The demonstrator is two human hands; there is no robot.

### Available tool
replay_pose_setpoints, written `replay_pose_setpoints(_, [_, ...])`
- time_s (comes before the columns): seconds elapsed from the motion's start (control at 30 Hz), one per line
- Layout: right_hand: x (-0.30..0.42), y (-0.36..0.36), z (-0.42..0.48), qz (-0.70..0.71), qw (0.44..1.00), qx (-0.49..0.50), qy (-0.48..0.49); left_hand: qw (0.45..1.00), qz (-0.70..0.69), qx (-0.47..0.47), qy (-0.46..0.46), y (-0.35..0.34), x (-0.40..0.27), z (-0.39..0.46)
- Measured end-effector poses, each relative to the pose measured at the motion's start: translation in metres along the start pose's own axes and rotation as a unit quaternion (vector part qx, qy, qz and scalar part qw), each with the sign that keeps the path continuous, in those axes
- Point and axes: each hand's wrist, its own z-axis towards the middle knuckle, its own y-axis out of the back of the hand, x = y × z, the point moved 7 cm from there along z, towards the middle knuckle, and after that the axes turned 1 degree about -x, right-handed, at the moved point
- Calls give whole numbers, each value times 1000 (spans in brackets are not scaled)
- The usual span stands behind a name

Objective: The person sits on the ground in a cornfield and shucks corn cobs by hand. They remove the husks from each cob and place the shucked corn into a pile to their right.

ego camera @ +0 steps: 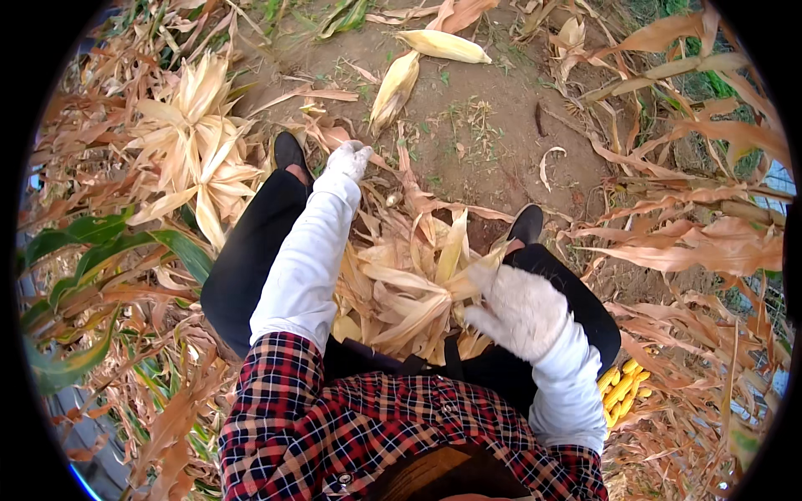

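Observation:
My left hand [348, 160], in a pale work glove, reaches forward beside my left shoe, over dry leaves; its fingers are curled and whether they hold anything is hidden. My right hand [517, 307], also gloved and slightly blurred, is over my right thigh at the edge of a heap of dry corn husks [407, 307] between my legs. Its thumb and fingers are apart, with nothing visible between them. Two corn ears in pale husks [445, 46] [395, 91] lie on the soil ahead of my feet.
Opened, empty-looking husks [194, 138] lie at the left beside my leg. Husked yellow corn cobs [620, 391] are piled at the lower right, beside my right arm. Dry corn stalks [670, 75] and leaves crowd both sides. Green leaves [94, 232] stand at the left.

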Motion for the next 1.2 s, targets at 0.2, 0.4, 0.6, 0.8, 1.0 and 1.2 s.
replay_pose_setpoints(0.2, [-3, 1, 26, 66, 985, 152, -59, 998, 54, 24, 22, -25, -27, 62])
replay_pose_setpoints(0.4, [-17, 3, 48, 134, 968, 201, -72, 990, 133, -28, 27, -39, -45, 109])
replay_pose_setpoints(0.6, [-22, 11, 46, 113, 980, 147, -69, 983, 175, -11, 48, -67, -33, 153])
replay_pose_setpoints(0.8, [-24, 14, 48, 107, 986, 113, -66, 983, 146, 39, 105, -75, -37, 163])
replay_pose_setpoints(1.0, [-23, 3, 39, 101, 980, 160, -69, 987, -153, 46, 14, -63, -62, 130])
replay_pose_setpoints(1.2, [-4, 0, 12, 41, 992, 100, -71, 799, -529, 217, 188, -44, -84, -29])
